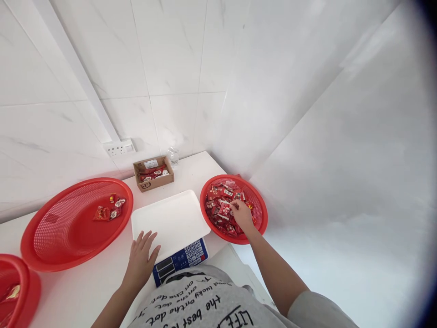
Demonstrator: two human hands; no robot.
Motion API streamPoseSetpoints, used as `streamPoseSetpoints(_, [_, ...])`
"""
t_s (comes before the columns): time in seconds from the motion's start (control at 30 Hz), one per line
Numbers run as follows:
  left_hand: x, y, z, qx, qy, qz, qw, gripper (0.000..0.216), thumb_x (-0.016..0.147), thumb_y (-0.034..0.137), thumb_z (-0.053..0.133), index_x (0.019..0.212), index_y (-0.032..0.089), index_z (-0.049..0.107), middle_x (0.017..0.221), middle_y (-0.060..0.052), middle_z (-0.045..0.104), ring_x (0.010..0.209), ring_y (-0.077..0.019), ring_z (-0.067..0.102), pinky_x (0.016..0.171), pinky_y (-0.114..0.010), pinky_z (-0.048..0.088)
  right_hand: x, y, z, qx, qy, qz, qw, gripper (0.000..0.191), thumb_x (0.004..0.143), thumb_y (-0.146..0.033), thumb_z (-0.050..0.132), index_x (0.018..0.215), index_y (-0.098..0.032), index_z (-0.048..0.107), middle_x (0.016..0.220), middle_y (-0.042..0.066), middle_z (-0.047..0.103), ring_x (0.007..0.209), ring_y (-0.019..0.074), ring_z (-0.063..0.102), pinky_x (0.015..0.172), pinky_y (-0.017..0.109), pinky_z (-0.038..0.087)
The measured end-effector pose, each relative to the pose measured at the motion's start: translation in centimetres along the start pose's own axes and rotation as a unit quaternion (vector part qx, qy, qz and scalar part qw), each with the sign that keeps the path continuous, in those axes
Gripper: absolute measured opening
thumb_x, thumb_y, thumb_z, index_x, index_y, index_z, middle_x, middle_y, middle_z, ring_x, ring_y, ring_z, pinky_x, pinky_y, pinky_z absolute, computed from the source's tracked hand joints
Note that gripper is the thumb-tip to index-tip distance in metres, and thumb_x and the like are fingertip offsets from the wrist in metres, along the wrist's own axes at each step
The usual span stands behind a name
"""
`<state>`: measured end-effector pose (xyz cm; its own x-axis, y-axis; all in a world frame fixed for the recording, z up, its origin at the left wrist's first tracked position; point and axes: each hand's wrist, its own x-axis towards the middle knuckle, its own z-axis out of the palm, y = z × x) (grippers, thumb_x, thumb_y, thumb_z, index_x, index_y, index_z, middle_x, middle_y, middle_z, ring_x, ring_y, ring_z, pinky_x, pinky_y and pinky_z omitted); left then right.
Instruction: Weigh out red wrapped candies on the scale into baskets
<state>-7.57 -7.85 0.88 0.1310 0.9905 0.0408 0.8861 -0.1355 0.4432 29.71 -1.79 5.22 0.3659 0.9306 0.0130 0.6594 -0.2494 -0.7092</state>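
Observation:
My right hand [241,214] reaches into a small red basket [260,206] heaped with red candy packets [220,210]; its fingers are curled down among the packets, and what they hold is hidden. My left hand [140,260] lies flat with fingers spread on the white table, touching the front left corner of the white scale tray [170,222]. Nothing lies on that tray. The scale's blue keypad [180,261] shows below it.
A large red basket [51,237] at the left holds a few red packets [111,209]. A cardboard box [153,173] with packets and a glass jar [173,156] stand by the tiled wall. Another red container [17,291] sits at the bottom left. A wall socket [118,147] is above.

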Motion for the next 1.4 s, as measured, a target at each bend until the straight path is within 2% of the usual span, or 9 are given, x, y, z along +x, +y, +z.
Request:
streamPoseSetpoints(0.2, [0.4,1.6,-0.1,-0.060,-0.004,0.024,0.998,0.041,0.087,0.039,0.039,0.122,0.022,0.051,0.131,-0.006,0.052,0.133,-0.0257,0.030,0.108,-0.050,0.025,-0.4,-3.8,0.1,0.098,-0.020,-0.009,0.995,0.013,0.075,-0.033,0.050,0.075,-0.022,0.057,0.080,0.001,0.065,0.073,0.0172,0.058,0.070,0.031,0.044])
streamPoseSetpoints(0.33, [0.8,2.8,-0.4,-0.081,-0.009,0.036,0.996,0.042,0.088,0.038,0.038,0.125,0.021,0.048,0.132,-0.007,0.051,0.133,-0.0250,0.029,0.108,-0.050,0.026,-1.2,-6.3,3.5,0.237,-0.127,0.009,0.963,0.017,0.072,-0.037,0.056,0.077,-0.020,0.057,0.076,0.001,0.064,0.071,0.0159,0.058,0.066,0.030,0.048])
streamPoseSetpoints(0.47, [0.8,3.3,-0.3,-0.087,-0.011,0.034,0.996,0.045,0.089,0.037,0.038,0.131,0.020,0.041,0.137,-0.009,0.044,0.134,-0.0239,0.027,0.107,-0.047,0.028,-2.3,-7.9,7.8,0.326,-0.216,0.074,0.918,0.021,0.069,-0.033,0.060,0.083,-0.018,0.057,0.079,0.001,0.062,0.069,0.0140,0.061,0.068,0.031,0.052])
streamPoseSetpoints(0.6, [0.3,3.1,0.7,-0.057,-0.025,0.039,0.997,0.051,0.087,0.038,0.043,0.135,0.023,0.036,0.144,-0.011,0.034,0.135,-0.0268,0.023,0.106,-0.050,0.028,-2.8,-7.6,9.6,0.283,-0.214,0.066,0.932,0.023,0.072,-0.029,0.056,0.092,-0.018,0.058,0.093,0.004,0.064,0.078,0.0151,0.063,0.077,0.033,0.051])
streamPoseSetpoints(0.77, [0.1,2.7,2.3,0.001,-0.074,0.062,0.995,0.052,0.084,0.032,0.048,0.134,0.028,0.038,0.149,-0.009,0.023,0.137,-0.0298,0.017,0.105,-0.055,0.022,-3.0,-6.1,9.4,0.117,-0.209,-0.085,0.967,0.028,0.076,-0.024,0.052,0.102,-0.019,0.061,0.109,0.007,0.063,0.104,0.0190,0.056,0.095,0.038,0.042])
streamPoseSetpoints(0.87, [0.7,2.8,2.6,0.026,-0.084,0.056,0.995,0.053,0.083,0.030,0.048,0.135,0.027,0.037,0.150,-0.009,0.021,0.137,-0.0294,0.014,0.106,-0.055,0.020,-3.5,-5.7,9.5,-0.004,-0.222,-0.181,0.958,0.042,0.075,-0.018,0.052,0.117,-0.021,0.057,0.125,0.008,0.054,0.120,0.0219,0.044,0.104,0.040,0.032])
streamPoseSetpoints(1.0, [1.5,3.0,2.3,0.041,-0.090,0.054,0.994,0.052,0.082,0.027,0.048,0.133,0.023,0.040,0.148,-0.009,0.027,0.137,-0.0292,0.016,0.106,-0.053,0.023,-4.2,-5.9,10.0,-0.094,-0.260,-0.214,0.937,0.053,0.076,-0.015,0.052,0.129,-0.020,0.048,0.138,0.010,0.041,0.129,0.0250,0.033,0.107,0.042,0.028])
streamPoseSetpoints(1.2, [1.0,3.2,2.3,0.036,-0.080,0.091,0.992,0.043,0.081,0.028,0.049,0.123,0.018,0.052,0.141,-0.010,0.039,0.132,-0.0289,0.030,0.106,-0.046,0.029,-5.5,-6.3,10.9,-0.080,-0.287,-0.183,0.937,0.049,0.076,-0.016,0.052,0.125,-0.018,0.052,0.137,0.013,0.041,0.125,0.0268,0.040,0.105,0.040,0.031])
streamPoseSetpoints(1.4, [1.0,3.4,2.5,0.045,-0.075,0.066,0.994,0.052,0.083,0.032,0.048,0.132,0.018,0.042,0.141,-0.012,0.039,0.130,-0.0280,0.033,0.104,-0.046,0.032,-6.6,-6.4,11.0,0.038,-0.327,-0.214,0.920,0.037,0.077,-0.021,0.051,0.114,-0.024,0.059,0.112,0.005,0.059,0.102,0.0193,0.056,0.092,0.032,0.043])
